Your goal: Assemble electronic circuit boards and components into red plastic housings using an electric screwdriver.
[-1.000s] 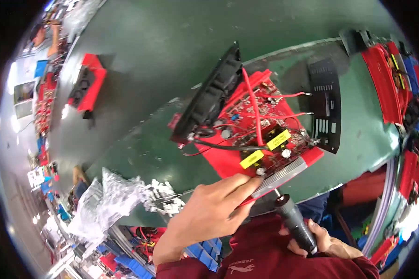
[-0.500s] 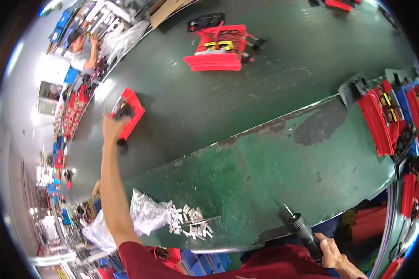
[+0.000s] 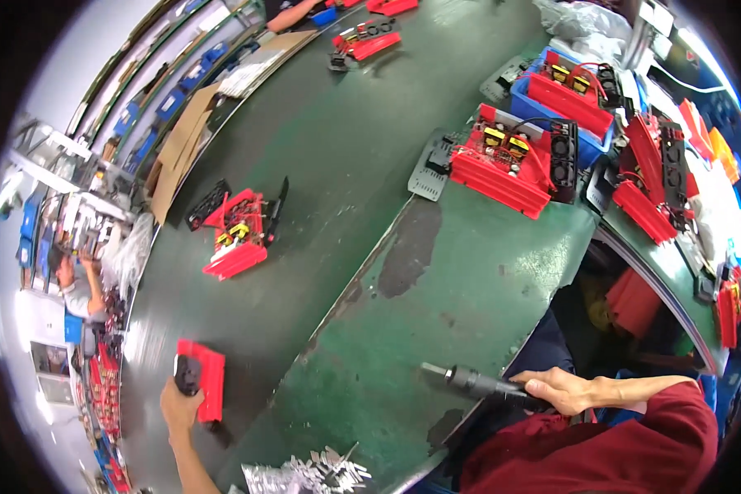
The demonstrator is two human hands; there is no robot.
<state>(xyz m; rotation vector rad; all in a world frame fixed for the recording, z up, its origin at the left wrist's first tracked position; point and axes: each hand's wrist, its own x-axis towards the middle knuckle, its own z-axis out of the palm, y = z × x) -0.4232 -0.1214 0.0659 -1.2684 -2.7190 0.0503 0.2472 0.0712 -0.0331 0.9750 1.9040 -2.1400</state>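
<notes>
My left hand point(image 3: 179, 405) is closed at the near-left side of a red metal casing point(image 3: 212, 383), its thumb and fingers on a black part point(image 3: 188, 375) attached there. The casing rests on the dark green bench at the far left. Closed around the rear of a black powered screwdriver point(image 3: 485, 384), my right hand point(image 3: 558, 389) is at the lower right. The screwdriver's bit points left, over the light green work surface point(image 3: 436, 329).
Small silvery pieces point(image 3: 333, 471) are heaped beside a plastic bag at the bottom edge. An open red unit point(image 3: 237, 239) with circuit parts sits farther up the bench. At right, more red units point(image 3: 502, 165) stand around a blue bin point(image 3: 592, 148). A co-worker point(image 3: 82, 284) is at far left.
My view has swung to the right, bringing the red units there into fuller sight. My left hand stays at the red casing. The screwdriver now points left rather than up and away.
</notes>
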